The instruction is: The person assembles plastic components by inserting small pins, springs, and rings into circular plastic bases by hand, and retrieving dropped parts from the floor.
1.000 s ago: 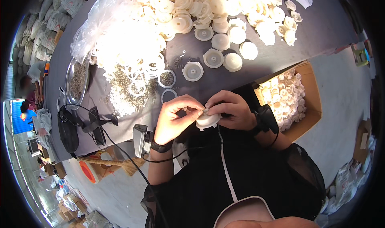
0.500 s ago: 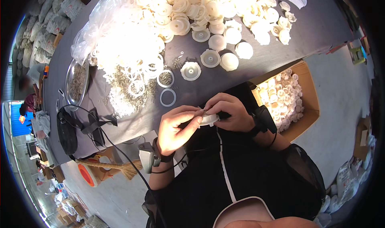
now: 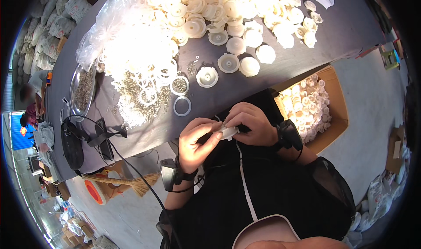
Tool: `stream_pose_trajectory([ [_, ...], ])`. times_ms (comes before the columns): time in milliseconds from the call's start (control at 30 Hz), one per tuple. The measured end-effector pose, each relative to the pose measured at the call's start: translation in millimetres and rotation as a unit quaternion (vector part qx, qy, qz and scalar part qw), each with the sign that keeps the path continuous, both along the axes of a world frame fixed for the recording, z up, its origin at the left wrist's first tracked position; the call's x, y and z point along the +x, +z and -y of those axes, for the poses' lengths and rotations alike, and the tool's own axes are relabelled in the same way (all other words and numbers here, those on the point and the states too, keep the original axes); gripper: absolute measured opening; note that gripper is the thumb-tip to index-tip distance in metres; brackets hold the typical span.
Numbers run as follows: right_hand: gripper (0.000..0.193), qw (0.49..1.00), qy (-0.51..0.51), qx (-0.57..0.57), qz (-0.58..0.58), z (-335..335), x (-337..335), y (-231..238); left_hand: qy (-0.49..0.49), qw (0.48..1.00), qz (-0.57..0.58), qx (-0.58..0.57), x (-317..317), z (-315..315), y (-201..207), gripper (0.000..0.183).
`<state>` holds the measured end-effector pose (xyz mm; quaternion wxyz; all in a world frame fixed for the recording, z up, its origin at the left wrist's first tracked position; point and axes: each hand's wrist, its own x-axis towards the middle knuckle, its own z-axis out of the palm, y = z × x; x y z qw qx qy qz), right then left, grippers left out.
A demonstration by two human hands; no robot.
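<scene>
Between my two hands, above my lap and just off the table's near edge, is a round white plastic cap (image 3: 229, 133), tilted and partly hidden by fingers. My left hand (image 3: 195, 140) grips its left side with thumb and fingers. On the other side my right hand (image 3: 251, 125) pinches it, fingertips pressed to its upper face; whether they hold a small part there cannot be made out. The nearest loose pieces on the table are a flat white ring (image 3: 189, 106), another ring around small metal parts (image 3: 179, 92), and an upturned white cap (image 3: 207, 83).
A large heap of white caps (image 3: 193, 27) covers the grey table's far side. Small rings and metal bits (image 3: 139, 111) lie left of centre, near an oval metal tray (image 3: 72, 93). A cardboard box (image 3: 338, 113) of white parts stands right. A black cable (image 3: 140, 175) crosses beside my left arm.
My left hand and wrist have shifted slightly right, and the cap is turned a little in my fingers. Both hands keep hold of it.
</scene>
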<state>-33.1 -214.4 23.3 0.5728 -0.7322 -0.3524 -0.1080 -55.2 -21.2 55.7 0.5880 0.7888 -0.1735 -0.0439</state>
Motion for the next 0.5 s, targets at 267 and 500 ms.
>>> stream_pose_trajectory([
  [267, 0.029, 0.998, -0.019, 0.007, 0.055, -0.9, -1.6, 2.7, 0.012, 0.979, 0.202, -0.01, -1.8, 1.5, -18.2, 0.027],
  [500, 0.031, 0.918, 0.024, 0.137, -0.37, -6.3, -6.4, -6.5, 0.098, 0.972, -0.094, -0.191, -13.3, 19.2, -25.5, 0.034],
])
